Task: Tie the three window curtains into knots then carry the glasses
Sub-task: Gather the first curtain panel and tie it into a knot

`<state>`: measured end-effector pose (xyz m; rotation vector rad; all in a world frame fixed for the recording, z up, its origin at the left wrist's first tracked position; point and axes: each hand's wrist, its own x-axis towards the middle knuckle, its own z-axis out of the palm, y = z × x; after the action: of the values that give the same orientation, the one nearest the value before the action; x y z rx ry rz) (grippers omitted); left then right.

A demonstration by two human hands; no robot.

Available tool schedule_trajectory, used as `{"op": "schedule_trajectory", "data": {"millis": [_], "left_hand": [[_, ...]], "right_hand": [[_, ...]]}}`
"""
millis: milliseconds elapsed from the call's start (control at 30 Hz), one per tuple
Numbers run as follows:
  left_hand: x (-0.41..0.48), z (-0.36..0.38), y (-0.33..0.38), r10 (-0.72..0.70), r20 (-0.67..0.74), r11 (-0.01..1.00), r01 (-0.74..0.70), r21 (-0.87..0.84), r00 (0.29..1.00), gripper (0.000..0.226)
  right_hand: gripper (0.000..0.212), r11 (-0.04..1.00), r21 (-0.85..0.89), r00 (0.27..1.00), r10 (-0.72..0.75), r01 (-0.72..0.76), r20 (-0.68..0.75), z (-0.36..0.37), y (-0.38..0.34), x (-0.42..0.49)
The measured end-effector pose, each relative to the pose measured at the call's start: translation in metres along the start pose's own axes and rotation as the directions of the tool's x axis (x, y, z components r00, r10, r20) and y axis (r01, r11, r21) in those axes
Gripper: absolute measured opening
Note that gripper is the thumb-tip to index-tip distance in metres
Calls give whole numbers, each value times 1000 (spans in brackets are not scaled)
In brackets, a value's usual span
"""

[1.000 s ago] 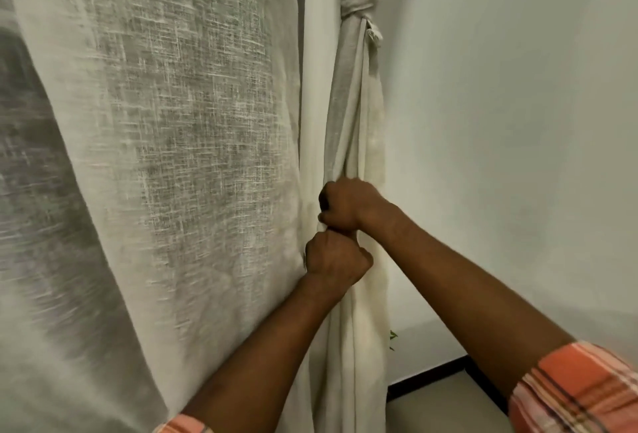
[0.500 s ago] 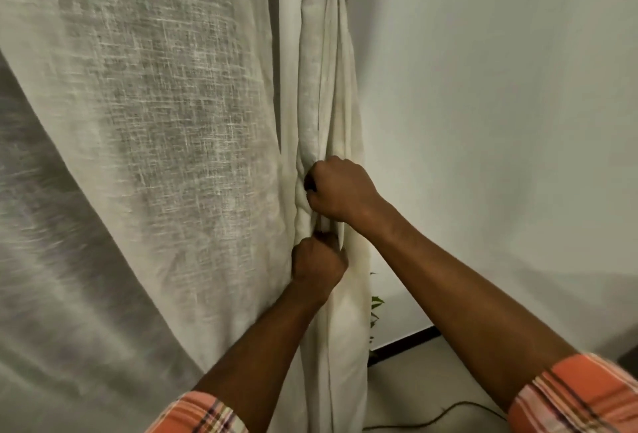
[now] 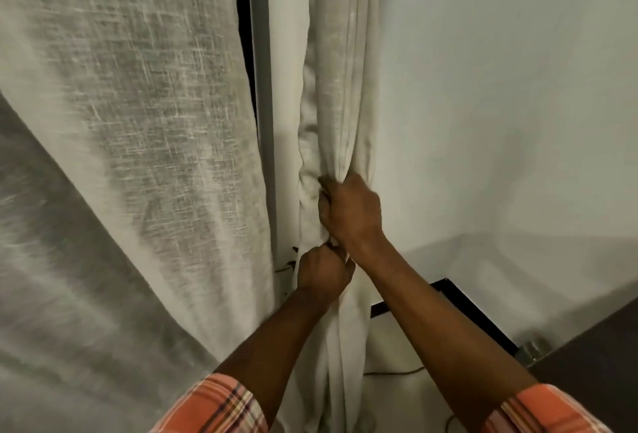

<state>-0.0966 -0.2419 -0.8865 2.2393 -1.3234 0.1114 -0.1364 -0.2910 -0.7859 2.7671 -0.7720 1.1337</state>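
A gathered cream curtain [image 3: 340, 87] hangs as a thick bundle beside the white wall. My right hand [image 3: 350, 213] grips the bundle at mid height, fingers curled round the folds. Just below it, my left hand [image 3: 322, 273] grips the same bundle, and its tail [image 3: 345, 363] hangs down between my forearms. A second, wide sheer curtain [image 3: 131, 122] hangs loose on the left. The top of the gathered curtain is out of frame. No glasses are in view.
A dark window frame [image 3: 259, 70] shows between the two curtains. White wall [image 3: 500, 104] fills the right side, with a black skirting [image 3: 466, 305] at the floor. A dark furniture top [image 3: 593, 356] sits at lower right. A thin cable [image 3: 393, 372] lies on the floor.
The view has tilted downward, so the tied knot at the curtain's top has left the frame. Both hands keep gripping the bundle, right above left, now lower on the curtain.
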Motion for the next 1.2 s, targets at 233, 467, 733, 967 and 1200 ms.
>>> {"op": "schedule_trajectory", "data": {"millis": [233,467,733,967,1200], "left_hand": [[-8,13,-1,103,-55,994,-106,-37,993,40],[-34,35,-30,106,169,957,-147,250,980,31],[-47,71,-24,-58,303,924,-64,377,951,75],[-48,98,-30,-228,311,965,173,196,923,46],[-69,123,-26,-183,342,948,258,-189,922,18]], "right_hand": [[18,997,-70,986,43,-32,160,20,8,-7],[32,999,17,846,32,-48,533,62,22,-67],[38,991,85,867,46,-101,497,74,34,-82],[36,967,247,879,-60,-67,473,68,36,-98],[40,969,196,976,116,-151,183,79,39,-123]]}}
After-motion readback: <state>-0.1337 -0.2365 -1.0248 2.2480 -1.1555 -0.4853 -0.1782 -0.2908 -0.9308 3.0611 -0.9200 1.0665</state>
